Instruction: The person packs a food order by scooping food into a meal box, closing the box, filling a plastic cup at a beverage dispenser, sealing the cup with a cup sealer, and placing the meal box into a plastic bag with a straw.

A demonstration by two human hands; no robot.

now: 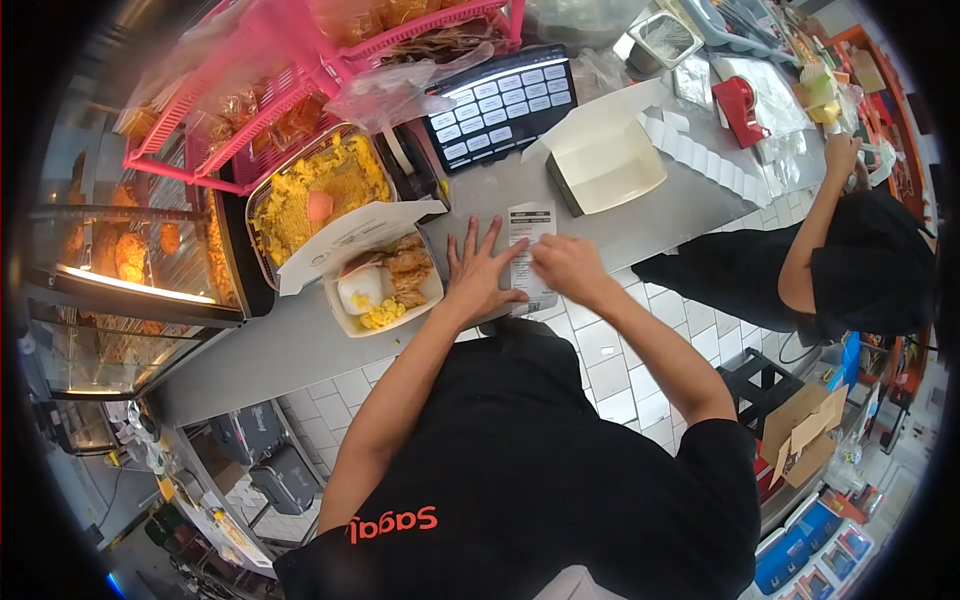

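Observation:
A printed paper slip (pixel 533 240) lies on the steel counter in front of me. My left hand (pixel 479 272) rests flat with its fingers spread, its thumb and a fingertip at the slip's left edge. Curled fingers of my right hand (pixel 568 268) press on the slip's right side; whether they pinch anything is hidden. Left of my left hand sits an open food box (pixel 352 322) with white rice (pixel 362 291), fried chicken (pixel 408 268) and yellow scrambled bits (pixel 382 315). An open, empty box (pixel 608 168) stands to the right, beyond the slip.
A tablet (pixel 503 107) and pink basket (pixel 245 140) stand at the back. A tray of yellow food (pixel 335 185) is beside the heated display case (pixel 130 290). A red tape dispenser (pixel 738 108) is at right, near another person (pixel 868 265) in black.

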